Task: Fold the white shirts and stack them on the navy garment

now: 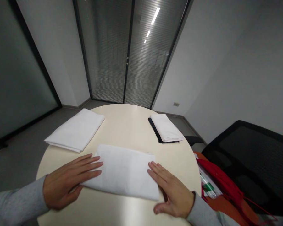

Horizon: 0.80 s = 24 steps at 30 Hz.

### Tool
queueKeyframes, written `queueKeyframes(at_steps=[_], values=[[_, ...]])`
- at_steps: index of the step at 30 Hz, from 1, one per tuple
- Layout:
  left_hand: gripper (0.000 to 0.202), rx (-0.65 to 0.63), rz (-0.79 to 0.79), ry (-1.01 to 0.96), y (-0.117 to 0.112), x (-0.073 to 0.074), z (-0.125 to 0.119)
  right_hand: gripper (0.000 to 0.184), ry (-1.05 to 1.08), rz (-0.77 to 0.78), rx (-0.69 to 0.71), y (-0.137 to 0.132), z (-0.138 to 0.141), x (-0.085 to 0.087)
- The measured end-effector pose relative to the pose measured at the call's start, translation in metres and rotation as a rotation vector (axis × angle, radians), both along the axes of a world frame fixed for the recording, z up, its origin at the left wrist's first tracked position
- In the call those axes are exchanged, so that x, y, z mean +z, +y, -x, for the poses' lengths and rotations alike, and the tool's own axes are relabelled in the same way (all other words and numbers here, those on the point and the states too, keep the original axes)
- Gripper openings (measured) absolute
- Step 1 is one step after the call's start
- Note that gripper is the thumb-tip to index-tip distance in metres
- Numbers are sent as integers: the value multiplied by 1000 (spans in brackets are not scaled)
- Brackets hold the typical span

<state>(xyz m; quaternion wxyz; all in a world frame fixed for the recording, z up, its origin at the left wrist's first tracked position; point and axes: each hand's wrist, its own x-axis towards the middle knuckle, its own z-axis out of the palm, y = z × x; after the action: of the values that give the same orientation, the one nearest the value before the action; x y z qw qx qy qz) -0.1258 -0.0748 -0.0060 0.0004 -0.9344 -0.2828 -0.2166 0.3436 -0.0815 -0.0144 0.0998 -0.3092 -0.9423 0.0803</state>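
Observation:
A folded white cloth lies flat on the round cream table, close to me. My left hand rests at its left end, fingers stretched out and lying over that edge. At the right end, my right hand touches the cloth with its fingertips, fingers extended and the thumb apart. Neither hand grips anything. Beyond my left hand is a larger folded white cloth, reaching past the table's left edge.
At the far right of the table, a smaller folded white cloth lies on a black folded piece. A black mesh chair stands right of the table, with a red bag on its orange seat. Glass doors are behind.

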Motion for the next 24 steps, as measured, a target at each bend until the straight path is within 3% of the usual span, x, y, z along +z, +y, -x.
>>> queueKeyframes(at_steps=[5, 8, 11, 13, 15, 18, 20, 22, 24], values=[[64, -31, -34, -109, 17, -3, -4, 100, 16, -93, 33, 14, 7, 5], [50, 14, 3, -217, 22, -4, -4, 103, 20, -140, 71, 23, 10, 12], [32, 166, 135, -338, 20, 2, -10, 105, 50, -152, 101, 31, 11, 14], [23, 330, 231, -474, 18, 12, -22, 82, 130, -142, 105, 32, 13, 14], [25, 520, 275, -656, 17, 28, -38, 53, 294, -104, 73, 29, 17, 15], [30, 728, 329, -869, 26, 55, -62, 27, 648, 124, -201, 18, 32, 26], [32, 768, 399, -900, 39, 68, -70, 25, 883, 385, -445, 7, 45, 37], [35, 750, 433, -845, 58, 72, -73, 34, 1049, 677, -594, -6, 60, 45], [40, 720, 443, -735, 78, 64, -73, 42, 1138, 936, -684, -19, 71, 44]])
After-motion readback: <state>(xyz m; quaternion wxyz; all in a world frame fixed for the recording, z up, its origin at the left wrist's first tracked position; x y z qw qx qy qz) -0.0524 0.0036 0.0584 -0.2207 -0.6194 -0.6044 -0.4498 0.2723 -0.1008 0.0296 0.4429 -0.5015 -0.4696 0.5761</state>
